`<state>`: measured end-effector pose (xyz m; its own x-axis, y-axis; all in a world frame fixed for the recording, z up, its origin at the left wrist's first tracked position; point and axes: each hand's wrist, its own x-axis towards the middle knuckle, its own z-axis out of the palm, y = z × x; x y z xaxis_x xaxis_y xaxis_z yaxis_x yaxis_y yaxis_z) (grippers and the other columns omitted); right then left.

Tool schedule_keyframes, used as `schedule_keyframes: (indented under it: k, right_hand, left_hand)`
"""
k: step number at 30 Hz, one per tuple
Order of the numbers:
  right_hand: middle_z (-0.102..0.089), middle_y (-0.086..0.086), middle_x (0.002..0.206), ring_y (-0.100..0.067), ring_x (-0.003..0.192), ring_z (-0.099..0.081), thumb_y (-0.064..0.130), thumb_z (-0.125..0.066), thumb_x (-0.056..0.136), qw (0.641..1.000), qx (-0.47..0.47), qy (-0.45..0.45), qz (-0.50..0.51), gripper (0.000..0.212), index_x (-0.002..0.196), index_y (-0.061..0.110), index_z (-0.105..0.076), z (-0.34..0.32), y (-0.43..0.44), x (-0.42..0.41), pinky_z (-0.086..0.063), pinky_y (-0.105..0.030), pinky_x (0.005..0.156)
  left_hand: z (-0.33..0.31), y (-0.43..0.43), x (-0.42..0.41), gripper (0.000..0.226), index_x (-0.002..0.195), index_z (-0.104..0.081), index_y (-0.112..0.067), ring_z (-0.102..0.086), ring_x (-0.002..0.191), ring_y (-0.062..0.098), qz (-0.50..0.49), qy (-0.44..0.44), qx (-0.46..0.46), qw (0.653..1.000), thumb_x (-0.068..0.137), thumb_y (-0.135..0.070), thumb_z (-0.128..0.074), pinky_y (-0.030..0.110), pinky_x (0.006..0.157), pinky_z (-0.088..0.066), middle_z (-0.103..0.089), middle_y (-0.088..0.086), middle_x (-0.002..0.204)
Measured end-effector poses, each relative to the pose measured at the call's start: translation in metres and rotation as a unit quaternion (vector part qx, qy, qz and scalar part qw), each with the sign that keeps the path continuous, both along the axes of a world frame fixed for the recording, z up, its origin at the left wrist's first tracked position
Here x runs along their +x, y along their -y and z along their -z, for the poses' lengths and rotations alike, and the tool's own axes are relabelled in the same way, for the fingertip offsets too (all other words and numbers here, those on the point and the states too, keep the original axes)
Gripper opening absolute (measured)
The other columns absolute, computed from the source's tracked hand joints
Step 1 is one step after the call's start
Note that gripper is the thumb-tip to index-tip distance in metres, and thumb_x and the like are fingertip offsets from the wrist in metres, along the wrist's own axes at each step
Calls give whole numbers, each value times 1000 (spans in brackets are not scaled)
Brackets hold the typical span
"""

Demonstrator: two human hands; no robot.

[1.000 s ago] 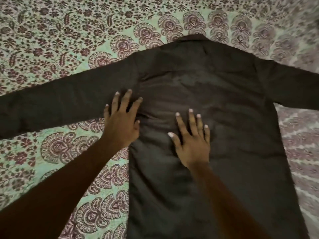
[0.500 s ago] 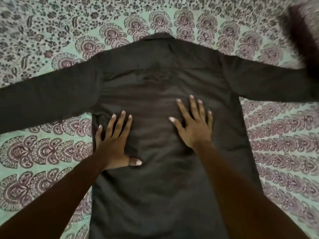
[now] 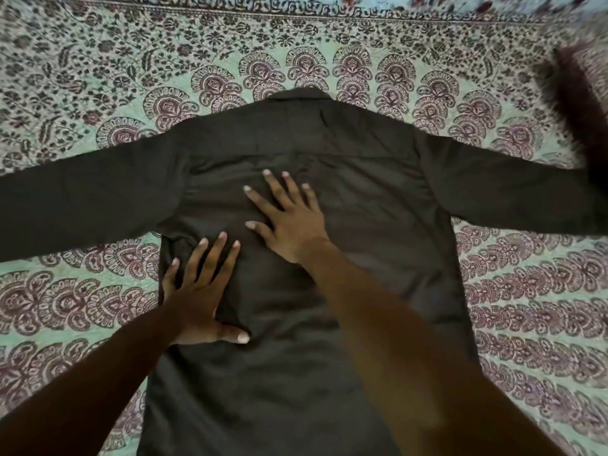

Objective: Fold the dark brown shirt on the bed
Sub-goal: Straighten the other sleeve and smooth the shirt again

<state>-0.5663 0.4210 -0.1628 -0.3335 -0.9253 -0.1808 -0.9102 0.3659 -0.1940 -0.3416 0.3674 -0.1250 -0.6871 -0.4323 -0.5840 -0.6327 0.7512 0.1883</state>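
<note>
I have the shirt laid flat in the middle of the bed. It seems to be back side up, judging by the seam across the shoulders. The collar points away from me and the hem runs out of view toward me. Both sleeves are stretched straight out, the left sleeve and the right sleeve each lying on the patterned cover. I read that as deliberate: spread this way, each sleeve can be swung in over the body without dragging the rest.

My 2 hands are both on the body of the shirt, and neither grips anything. The left hand lies palm down with fingers spread near the left side edge, just below the armpit, where a small pucker of cloth has gathered. The right hand lies palm down with fingers fanned near the middle of the back, a little further from me. My judgement is that this is the smoothing step, with the palms pressing the cloth flat so the later creases fall straight. No fold has been made yet, so the task is at its start.

At the far right edge there is a dark, blurred shape, and I cannot tell what it is. The right cuff runs toward it, and whether they touch I cannot tell.
</note>
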Motion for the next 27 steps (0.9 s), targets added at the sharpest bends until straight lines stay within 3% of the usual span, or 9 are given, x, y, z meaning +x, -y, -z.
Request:
schedule_keyframes:
  k: [4,9,12,16,19,21,24,27]
  right_hand:
    - [-5,9,176,-24,162,-6,81,-30,94,972,-35,-47,228,73,161,55,-15,8,-77,-42,-8,-60,126]
    - [-5,-16,175,-42,160,-4,82,-27,95,906,-37,-54,418,86,166,33,-20,5,-121,-54,-13,-68,123]
    - [-2,-19,174,-41,161,-1,78,-31,96,929,-78,-74,355,90,166,23,-20,0,-84,-32,-5,-63,126]
    - [13,-2,175,-29,161,14,77,-30,98,971,-39,38,232,82,166,37,-10,-3,-28,-23,6,-57,127]
    - [8,4,176,-24,162,10,81,-23,96,955,-7,49,291,78,164,47,-8,3,-43,-40,6,-56,128]
    - [-1,4,176,-26,162,1,83,-23,95,929,-27,1,370,78,164,48,-12,8,-83,-44,-2,-59,127]
    - [-12,-2,175,-33,161,-13,83,-28,95,893,-45,-64,444,82,165,42,-17,9,-163,-28,-15,-62,124]
    - [-10,-12,175,-40,160,-11,86,-27,92,877,-9,-49,478,92,166,33,-14,5,-215,-9,-16,-67,122]
  left_hand:
    - [-3,-1,-1,157,145,45,-44,40,149,18,-1,10,4,1000,44,-100,-61,62,122,3,54,-17,152]
    - [-2,-1,0,158,148,40,-44,38,151,17,-7,2,1,1000,41,-101,-61,63,122,2,49,-18,155]
    - [2,-2,1,160,152,34,-45,34,152,16,-9,-13,-3,1000,35,-103,-59,64,121,0,44,-19,159]
    - [6,-4,2,159,153,31,-46,30,154,17,-9,-18,-19,1000,34,-104,-58,63,121,-2,41,-20,161]
    - [4,-3,1,158,152,33,-46,32,153,16,-9,-15,-16,1000,34,-104,-56,62,122,0,43,-20,160]
    - [2,-4,1,158,151,35,-46,34,152,17,-6,-6,-15,1000,36,-103,-57,62,122,1,45,-19,158]
    - [1,-4,1,158,150,36,-46,34,153,17,-8,-11,-11,1000,38,-102,-60,62,122,2,46,-19,158]
    - [-2,-5,1,157,149,37,-46,36,152,17,-7,-11,-11,1000,35,-104,-53,62,122,3,47,-19,157]
